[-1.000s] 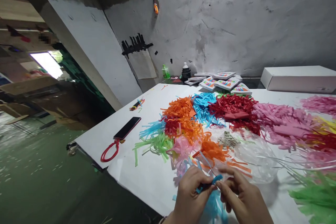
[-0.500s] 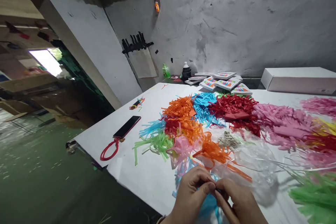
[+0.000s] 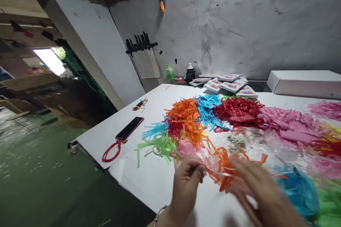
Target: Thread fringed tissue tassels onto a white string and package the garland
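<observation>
My left hand (image 3: 186,186) is closed, thumb and fingers pinching the twisted end of an orange paper tassel (image 3: 225,165). The tassel's fringe spreads rightward, toward my other hand. My right hand (image 3: 258,184) is over the tassel's right side, smeared by motion; whether its fingers grip the strips is unclear. A blue tassel (image 3: 297,189) lies by the right wrist, partly covered by clear plastic. Just beyond the hands are a pink tassel (image 3: 188,148), a light green one (image 3: 160,143) and a heap of orange fringe (image 3: 183,110).
On the white table (image 3: 149,177) lie a phone (image 3: 130,128) with a red strap and dark red fringe (image 3: 239,110). Pink bundles (image 3: 293,124) and green fringe (image 3: 330,202) are on the right. Behind stand printed boxes (image 3: 233,85) and a long white box (image 3: 303,83).
My hands have moved apart, and the left now pinches the orange tassel. The blue tassel that was under my hands now lies to the right. The right hand has shifted right.
</observation>
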The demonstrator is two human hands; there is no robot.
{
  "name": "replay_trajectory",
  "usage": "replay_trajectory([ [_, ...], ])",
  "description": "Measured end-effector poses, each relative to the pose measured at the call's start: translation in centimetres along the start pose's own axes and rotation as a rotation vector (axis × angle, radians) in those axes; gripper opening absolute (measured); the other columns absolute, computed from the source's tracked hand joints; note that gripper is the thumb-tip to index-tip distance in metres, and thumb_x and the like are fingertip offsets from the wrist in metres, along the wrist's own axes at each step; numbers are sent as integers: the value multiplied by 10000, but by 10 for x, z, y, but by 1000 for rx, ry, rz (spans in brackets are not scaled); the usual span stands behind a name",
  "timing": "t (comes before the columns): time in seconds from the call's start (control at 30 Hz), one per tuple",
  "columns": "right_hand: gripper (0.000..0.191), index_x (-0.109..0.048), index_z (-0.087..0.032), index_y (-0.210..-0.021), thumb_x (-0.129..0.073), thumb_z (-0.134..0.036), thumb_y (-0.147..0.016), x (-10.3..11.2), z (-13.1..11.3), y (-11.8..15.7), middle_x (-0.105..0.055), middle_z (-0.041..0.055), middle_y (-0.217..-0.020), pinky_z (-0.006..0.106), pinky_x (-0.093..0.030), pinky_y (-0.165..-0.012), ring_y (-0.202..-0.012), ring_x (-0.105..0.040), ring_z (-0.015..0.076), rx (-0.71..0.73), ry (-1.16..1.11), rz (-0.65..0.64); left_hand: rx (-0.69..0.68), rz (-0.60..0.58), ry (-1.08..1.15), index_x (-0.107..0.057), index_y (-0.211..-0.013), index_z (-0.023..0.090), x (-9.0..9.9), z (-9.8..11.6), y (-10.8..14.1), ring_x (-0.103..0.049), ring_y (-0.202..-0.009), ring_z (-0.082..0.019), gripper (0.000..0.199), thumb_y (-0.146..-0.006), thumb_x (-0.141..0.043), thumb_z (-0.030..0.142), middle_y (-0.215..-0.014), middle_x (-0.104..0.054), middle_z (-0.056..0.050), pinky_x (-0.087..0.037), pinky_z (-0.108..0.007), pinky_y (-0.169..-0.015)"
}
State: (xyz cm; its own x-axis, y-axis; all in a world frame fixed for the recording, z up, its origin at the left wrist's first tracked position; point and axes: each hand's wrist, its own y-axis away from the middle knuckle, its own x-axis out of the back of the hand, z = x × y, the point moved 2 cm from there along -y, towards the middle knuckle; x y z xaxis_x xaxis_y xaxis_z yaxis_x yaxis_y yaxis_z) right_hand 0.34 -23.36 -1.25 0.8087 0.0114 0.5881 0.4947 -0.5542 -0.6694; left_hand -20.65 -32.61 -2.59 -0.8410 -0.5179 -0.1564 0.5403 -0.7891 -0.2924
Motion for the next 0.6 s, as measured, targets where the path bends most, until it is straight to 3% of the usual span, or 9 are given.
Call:
replay_trajectory([
  [0.07, 228, -670, -253, -1084, -467, -303, -993, -30, -26, -5, -727, 33, -876, 276, -535, -720, -815, -687, 177, 33, -129, -165, -43, -152, -56, -698, -765, 156, -11, 1, 2, -526, -604, -109, 228, -895, -696, 344, -741, -597, -25, -448, -207, -535],
  [0.13, 251, -657, -244, -921, -427, -293, -1012, -42, -31, -9, -683, -4, -732, 231, -497, -598, -645, -647, 139, -41, -224, -290, -43, -270, -104, -728, -854, 164, -14, 0, -2, -563, -648, -130, 189, -927, -647, 318, -824, -623, -57, -473, -216, -537],
  [0.23, 301, -617, -232, -810, -457, -403, -1000, -32, -10, -11, -649, -2, -698, 220, -469, -553, -607, -614, 139, -277, -282, -254, -105, -377, -305, -719, -1067, 193, -11, -6, -19, -631, -810, -178, 190, -961, -562, 216, -979, -654, -96, -537, -268, -669],
  [0.3, 347, -600, -224, -779, -472, -475, -981, -22, 7, -10, -611, -7, -659, 215, -452, -527, -585, -587, 139, -406, -347, -209, -269, -533, -550, -696, -1155, 221, -15, -14, -29, -635, -951, -216, 280, -949, -531, 126, -1083, -669, -115, -532, -331, -814],
  [0.37, 380, -585, -219, -761, -477, -519, -968, -19, 17, -8, -575, -20, -612, 213, -445, -521, -561, -562, 134, -500, -463, -204, -485, -753, -796, -699, -1156, 242, -24, -27, -35, -620, -1009, -249, 293, -929, -567, 112, -1160, -670, -123, -505, -386, -878],
  [0.43, 393, -587, -211, -771, -495, -546, -953, -21, 20, -7, -571, -26, -587, 217, -445, -534, -550, -552, 131, -573, -570, -192, -632, -882, -953, -733, -1020, 223, -35, -38, -39, -621, -959, -263, 160, -898, -656, 153, -1086, -698, -116, -499, -399, -853],
  [0.53, 426, -581, -202, -733, -531, -580, -922, -25, 19, -7, -530, -37, -528, 218, -411, -505, -501, -509, 120, -624, -602, -148, -651, -874, -1000, -710, -845, 169, -43, -38, -46, -619, -856, -246, 53, -889, -680, 167, -882, -703, -98, -499, -377, -793],
  [0.6, 425, -585, -202, -727, -541, -583, -913, -24, 19, -7, -510, -45, -520, 218, -399, -502, -491, -499, 115, -644, -567, -103, -597, -781, -956, -691, -918, 158, -39, -24, -51, -617, -892, -239, 72, -924, -619, 153, -930, -696, -109, -498, -370, -814],
])
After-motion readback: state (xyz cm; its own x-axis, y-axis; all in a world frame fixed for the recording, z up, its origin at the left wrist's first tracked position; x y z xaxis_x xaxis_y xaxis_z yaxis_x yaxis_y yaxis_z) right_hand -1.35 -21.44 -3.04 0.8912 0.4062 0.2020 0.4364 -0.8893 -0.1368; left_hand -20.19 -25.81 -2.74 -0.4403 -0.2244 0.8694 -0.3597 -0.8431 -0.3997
